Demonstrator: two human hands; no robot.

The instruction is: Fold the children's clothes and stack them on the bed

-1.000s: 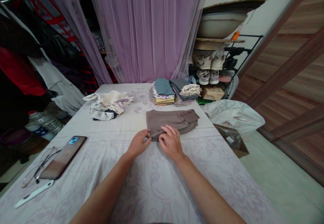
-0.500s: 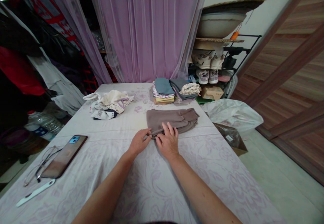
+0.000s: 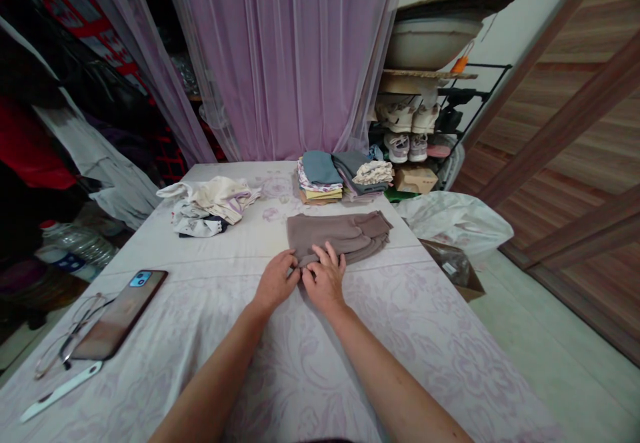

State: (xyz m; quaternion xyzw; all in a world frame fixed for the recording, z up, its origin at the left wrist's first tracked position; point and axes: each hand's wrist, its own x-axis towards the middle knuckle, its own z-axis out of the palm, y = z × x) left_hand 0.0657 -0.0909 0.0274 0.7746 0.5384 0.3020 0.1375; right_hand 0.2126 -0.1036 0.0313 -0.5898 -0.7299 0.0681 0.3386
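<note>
A folded brown garment (image 3: 335,233) lies flat on the patterned tablecloth, its loose, layered edges at the right end. My left hand (image 3: 277,281) is at its near left corner, thumb and fingers closed on the edge. Beside it, my right hand (image 3: 324,281) has thumb and forefinger pinched at the same corner, while its other fingers rest spread on the cloth. The fingertips of both hands almost touch. Just beyond the garment stand stacks of folded clothes (image 3: 320,169), with a bunched cream cloth (image 3: 374,173) on top at the right.
A loose heap of pale clothes (image 3: 207,203) lies at the back left of the table. Near the left edge are a phone (image 3: 117,316), glasses (image 3: 75,336) and a white-handled tool (image 3: 63,391). A purple curtain (image 3: 285,63) hangs behind; a shoe rack (image 3: 415,123) stands back right.
My right hand has slid slightly left towards the corner, its thumb and forefinger now drawn together there. My left hand stays at the corner. The whole view has shifted a little.
</note>
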